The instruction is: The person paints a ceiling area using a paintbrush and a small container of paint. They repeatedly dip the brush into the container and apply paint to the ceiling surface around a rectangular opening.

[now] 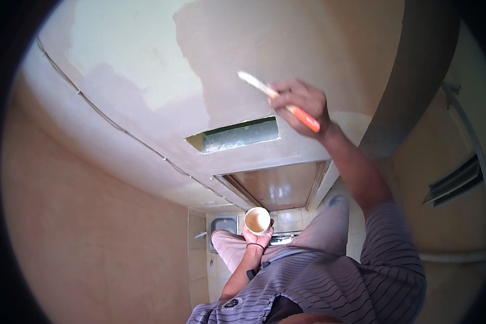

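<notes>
Two hands are at work: the right hand (302,105) is closed around a paintbrush (306,120), fingers wrapped near the middle of its orange handle, with the whitened bristles pointing up and left toward the patchy painted wall (318,48). The brush is blurred, so I cannot tell whether its tip touches the surface. The left hand (258,238), low at the person's lap, is curled under and around a small round tub (247,221) of beige paint (258,220). Below the brush, a rectangular wall opening (240,136) sits just left of the right hand, above a brown door (275,184); the tub overlaps the door's lower edge in view. A thin cable (122,129) slants down the wall at left, toward a grey sink (223,222).
</notes>
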The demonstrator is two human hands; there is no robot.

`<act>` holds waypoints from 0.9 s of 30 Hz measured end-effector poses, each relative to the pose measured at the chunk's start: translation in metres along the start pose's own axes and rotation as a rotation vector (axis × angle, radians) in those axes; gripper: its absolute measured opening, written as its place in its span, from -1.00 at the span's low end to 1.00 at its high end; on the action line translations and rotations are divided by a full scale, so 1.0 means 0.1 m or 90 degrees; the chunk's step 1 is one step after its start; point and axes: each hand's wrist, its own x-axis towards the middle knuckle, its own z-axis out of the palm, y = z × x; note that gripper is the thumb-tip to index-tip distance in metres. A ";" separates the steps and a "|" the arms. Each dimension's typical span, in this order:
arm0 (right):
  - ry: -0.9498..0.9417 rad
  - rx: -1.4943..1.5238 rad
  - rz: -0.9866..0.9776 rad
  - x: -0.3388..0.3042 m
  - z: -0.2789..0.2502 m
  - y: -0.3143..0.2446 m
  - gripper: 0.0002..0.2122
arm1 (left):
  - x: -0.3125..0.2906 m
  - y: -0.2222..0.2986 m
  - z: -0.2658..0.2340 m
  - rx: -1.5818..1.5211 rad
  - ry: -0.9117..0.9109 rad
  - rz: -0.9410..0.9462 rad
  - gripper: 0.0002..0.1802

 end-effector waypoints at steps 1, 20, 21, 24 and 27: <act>0.008 0.020 0.055 -0.23 0.01 -0.05 -0.82 | -0.01 -0.02 0.05 -0.006 0.007 0.010 -0.45; 0.035 -0.197 0.143 -1.16 -0.16 -0.35 -0.83 | 0.01 -0.01 0.06 0.026 0.051 0.009 -0.46; 0.039 -0.236 0.034 -0.84 -0.19 -0.25 -0.80 | 0.01 -0.01 0.07 0.030 0.047 0.012 -0.46; 0.109 -0.380 -0.149 0.00 -0.14 0.06 -0.83 | 0.02 0.00 0.09 0.029 0.043 0.021 -0.46; 0.071 -0.466 -0.144 0.26 0.15 0.29 -0.89 | 0.02 0.02 0.11 0.017 0.049 0.030 -0.45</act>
